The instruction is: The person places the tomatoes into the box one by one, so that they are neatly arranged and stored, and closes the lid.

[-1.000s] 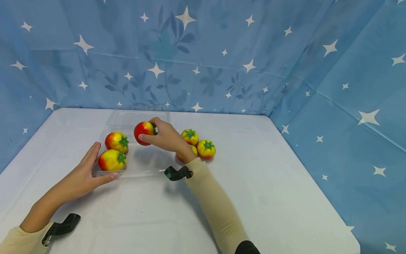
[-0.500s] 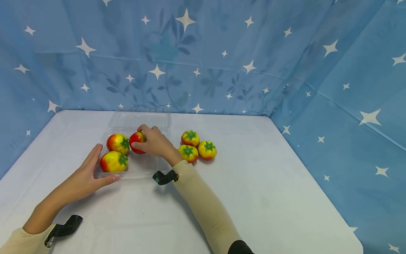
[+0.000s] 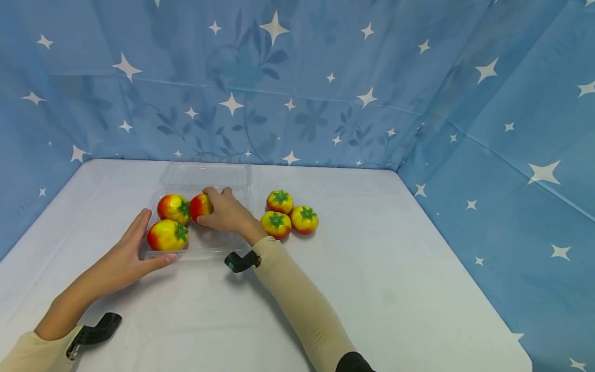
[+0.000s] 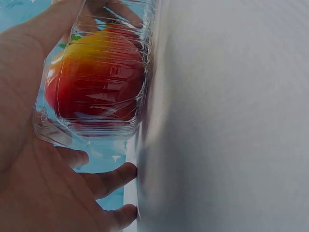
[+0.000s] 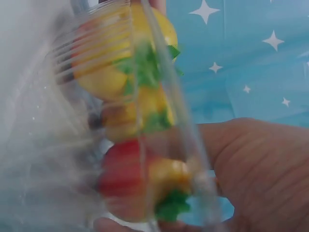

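A hinged clear plastic container (image 3: 209,253) lies open on the white table. Two red-and-yellow toy tomatoes with green calyxes fill its left end: a back tomato (image 3: 173,208) and a front tomato (image 3: 167,235). My right hand (image 3: 228,212) reaches into the container and grips a third tomato (image 3: 200,207), thumb in front and fingers behind, right beside the back one. In the right wrist view that tomato (image 5: 125,179) shows through the clear wall. My left hand (image 3: 118,261) rests around the container's near left corner, fingers extended along the side, thumb along the front.
Right of the container sit three more toy tomatoes in a cluster: one at the back (image 3: 280,201), one on the right (image 3: 304,220) and one in front (image 3: 276,225). The container's clear lid (image 3: 206,174) lies folded back toward the blue star-patterned curtain (image 3: 297,82).
My right hand has moved left and down with the tomato, from above the container into it beside the other two. The left hand has stayed at the corner.
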The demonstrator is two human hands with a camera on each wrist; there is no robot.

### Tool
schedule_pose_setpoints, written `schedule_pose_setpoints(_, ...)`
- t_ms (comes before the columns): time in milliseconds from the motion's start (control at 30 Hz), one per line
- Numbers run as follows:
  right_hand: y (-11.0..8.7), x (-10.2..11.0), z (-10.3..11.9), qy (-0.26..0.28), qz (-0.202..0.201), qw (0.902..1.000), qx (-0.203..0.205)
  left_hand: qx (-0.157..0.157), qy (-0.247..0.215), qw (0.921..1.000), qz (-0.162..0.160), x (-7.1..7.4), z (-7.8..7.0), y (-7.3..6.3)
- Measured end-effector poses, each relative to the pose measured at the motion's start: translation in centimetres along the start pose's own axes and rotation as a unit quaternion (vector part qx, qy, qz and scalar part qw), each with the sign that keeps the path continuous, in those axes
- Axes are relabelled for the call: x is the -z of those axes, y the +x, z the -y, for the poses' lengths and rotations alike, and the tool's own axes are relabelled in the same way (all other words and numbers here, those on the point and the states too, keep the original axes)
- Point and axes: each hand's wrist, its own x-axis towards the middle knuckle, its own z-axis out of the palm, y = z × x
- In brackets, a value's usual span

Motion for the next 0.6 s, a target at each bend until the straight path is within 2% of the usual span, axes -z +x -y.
schedule_pose_setpoints(100, -0.09, 0.21, -0.3, -0.001, 0.004, 0.9999, 0.011, -0.002, -0.001, 1.0, 0.001, -0.02, 0.01, 0.03)
schedule_pose_setpoints(367, -0.05, 0.09, -0.6, -0.009, -0.016, 0.9985, 0.052, -0.001, -0.001, 1.0, 0.002, 0.0, 0.0, 0.0)
schedule_pose_setpoints(600, -0.15, 0.14, -0.49, -0.009, -0.013, 0.9987, 0.048, 0.0, -0.003, 1.0, 0.0, 0.0, -0.11, 0.01)
